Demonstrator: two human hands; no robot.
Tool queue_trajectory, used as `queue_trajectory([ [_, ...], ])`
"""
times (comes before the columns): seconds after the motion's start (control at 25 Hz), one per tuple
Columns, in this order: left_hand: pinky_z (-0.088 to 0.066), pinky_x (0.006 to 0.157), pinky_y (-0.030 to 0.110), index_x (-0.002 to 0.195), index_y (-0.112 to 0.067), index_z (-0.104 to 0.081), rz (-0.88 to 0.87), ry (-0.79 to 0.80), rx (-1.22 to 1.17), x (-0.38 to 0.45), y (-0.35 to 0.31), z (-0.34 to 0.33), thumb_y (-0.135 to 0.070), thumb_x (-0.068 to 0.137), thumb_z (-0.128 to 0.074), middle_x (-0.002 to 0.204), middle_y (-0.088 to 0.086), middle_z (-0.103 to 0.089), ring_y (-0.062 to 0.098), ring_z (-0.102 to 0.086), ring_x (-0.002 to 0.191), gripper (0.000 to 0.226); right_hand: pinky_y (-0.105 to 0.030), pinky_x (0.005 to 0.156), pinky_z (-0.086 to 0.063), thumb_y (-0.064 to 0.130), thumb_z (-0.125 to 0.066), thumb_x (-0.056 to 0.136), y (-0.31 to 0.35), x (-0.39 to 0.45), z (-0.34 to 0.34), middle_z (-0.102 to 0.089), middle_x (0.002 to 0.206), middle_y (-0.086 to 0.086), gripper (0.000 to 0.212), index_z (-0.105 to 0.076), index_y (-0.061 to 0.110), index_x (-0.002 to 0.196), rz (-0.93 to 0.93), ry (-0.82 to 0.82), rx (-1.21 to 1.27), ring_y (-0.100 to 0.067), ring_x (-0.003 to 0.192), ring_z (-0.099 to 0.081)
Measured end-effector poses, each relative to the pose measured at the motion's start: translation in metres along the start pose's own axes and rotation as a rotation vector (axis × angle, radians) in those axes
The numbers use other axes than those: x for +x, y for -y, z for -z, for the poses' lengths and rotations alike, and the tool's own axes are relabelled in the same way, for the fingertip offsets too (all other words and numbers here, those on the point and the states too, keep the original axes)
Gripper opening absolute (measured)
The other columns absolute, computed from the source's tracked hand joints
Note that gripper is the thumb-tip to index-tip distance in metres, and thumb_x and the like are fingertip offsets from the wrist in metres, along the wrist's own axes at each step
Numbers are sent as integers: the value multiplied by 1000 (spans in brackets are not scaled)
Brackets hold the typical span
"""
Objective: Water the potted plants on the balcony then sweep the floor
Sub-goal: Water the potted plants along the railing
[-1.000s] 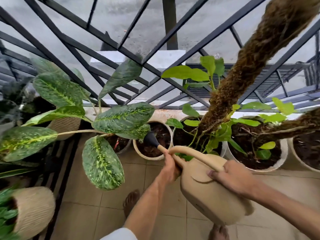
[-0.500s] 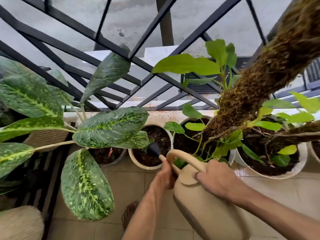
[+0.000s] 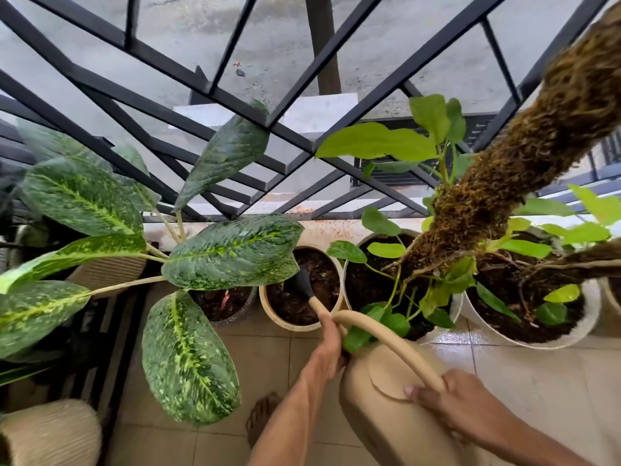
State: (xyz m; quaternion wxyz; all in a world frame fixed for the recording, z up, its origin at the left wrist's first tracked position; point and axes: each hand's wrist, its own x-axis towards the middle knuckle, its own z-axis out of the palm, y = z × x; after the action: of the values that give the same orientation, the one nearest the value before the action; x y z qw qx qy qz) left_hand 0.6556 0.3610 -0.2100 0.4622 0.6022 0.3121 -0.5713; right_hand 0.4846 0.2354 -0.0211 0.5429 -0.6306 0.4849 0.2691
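I hold a beige watering can (image 3: 386,408) low in the middle of the head view. My right hand (image 3: 447,403) grips the rear of its arched handle. My left hand (image 3: 327,348) grips the spout near its base. The black rose (image 3: 302,284) at the spout's tip hangs over the soil of a small beige pot (image 3: 268,317) with no visible plant. Right of it stand a pot with a moss pole plant (image 3: 453,311) and a white pot (image 3: 571,338) of light green leaves. A dark pot (image 3: 247,306) on the left holds a speckled large-leaf plant (image 3: 232,252).
A black metal railing (image 3: 208,85) closes the balcony behind the pots. A thick moss pole (image 3: 524,146) leans across the upper right. Ribbed beige pots (image 3: 50,432) and a dark slatted rack (image 3: 107,358) fill the left side. Tiled floor (image 3: 255,361) lies below, wet near the white pot.
The view has closed in on the pots and tilted down. The can has tipped forward a little, and its rose has stayed over the small beige pot.
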Motion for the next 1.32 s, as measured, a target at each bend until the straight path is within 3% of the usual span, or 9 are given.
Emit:
queue_trajectory([
  [0.16, -58, 104, 44, 139, -17, -67, -106, -41, 96, 25, 21, -3, -116, 43, -32, 124, 12, -77, 27, -73, 117, 142, -21, 52, -43, 37, -84, 77, -41, 10, 1, -66, 51, 2, 38, -66, 16, 51, -73, -27, -115, -12, 55, -65],
  [0.32, -53, 110, 47, 136, -16, -64, -138, -69, 27, -3, 14, -9, -93, 85, -19, 125, 15, -75, 28, -69, 121, 103, -26, 51, -43, 22, -78, 75, -60, 28, 0, -71, 66, -7, 20, -69, 11, 60, -97, -115, -147, -23, 63, -67],
  [0.48, -49, 115, 51, 120, -21, -72, -197, -98, 52, 3, 24, -7, -109, 57, -29, 121, 9, -76, 32, -68, 123, 116, -30, 47, -51, 14, -73, 75, -71, 31, -2, -69, 64, -14, 17, -67, 6, 61, -73, -115, -82, -22, 48, -63],
  [0.6, -52, 110, 48, 100, -26, -72, -302, -155, 171, -3, 28, -12, -107, 59, -26, 110, 7, -77, 26, -70, 112, 101, -25, 44, -51, 16, -75, 76, -81, 24, -7, -70, 65, -14, 16, -69, 4, 66, -81, -123, -70, -19, 47, -66],
  [0.72, -53, 110, 46, 122, -27, -73, -345, -149, 155, -1, 24, -15, -116, 43, -29, 120, 5, -77, 22, -70, 116, 127, -20, 44, -47, 21, -74, 75, -82, 15, -6, -71, 60, -8, 18, -70, 8, 63, -45, -105, -76, -13, 47, -66],
  [0.84, -48, 116, 47, 151, -29, -57, -394, -106, 176, 4, 30, -22, -117, 46, -25, 132, 7, -72, 23, -66, 126, 141, -20, 45, -47, 24, -71, 69, -85, 2, 3, -72, 57, -10, 20, -68, 13, 53, 8, -100, -75, -12, 46, -63],
  [1.0, -45, 120, 45, 157, -10, -45, -441, -121, 93, -62, 11, -52, -86, 92, -24, 143, 18, -64, 30, -59, 134, 102, -19, 42, -39, 13, -73, 75, -79, -19, 29, -61, 48, 2, 28, -60, 19, 50, 55, -120, -21, -9, 42, -53],
  [1.16, -39, 123, 46, 158, -9, -45, -542, -207, 100, -93, 14, -75, -78, 100, -19, 146, 16, -61, 33, -55, 138, 94, -14, 40, -26, 26, -69, 61, -76, -47, 57, -44, 35, 11, 33, -49, 21, 35, 140, -137, -41, -4, 38, -38],
  [1.32, -35, 125, 48, 157, -11, -47, -629, -262, 112, -117, 28, -105, -108, 67, -17, 153, 15, -57, 33, -50, 144, 135, -25, 45, -29, 32, -62, 52, -89, -85, 84, -43, 42, 9, 23, -46, 19, 42, 199, -179, -77, -10, 43, -37],
])
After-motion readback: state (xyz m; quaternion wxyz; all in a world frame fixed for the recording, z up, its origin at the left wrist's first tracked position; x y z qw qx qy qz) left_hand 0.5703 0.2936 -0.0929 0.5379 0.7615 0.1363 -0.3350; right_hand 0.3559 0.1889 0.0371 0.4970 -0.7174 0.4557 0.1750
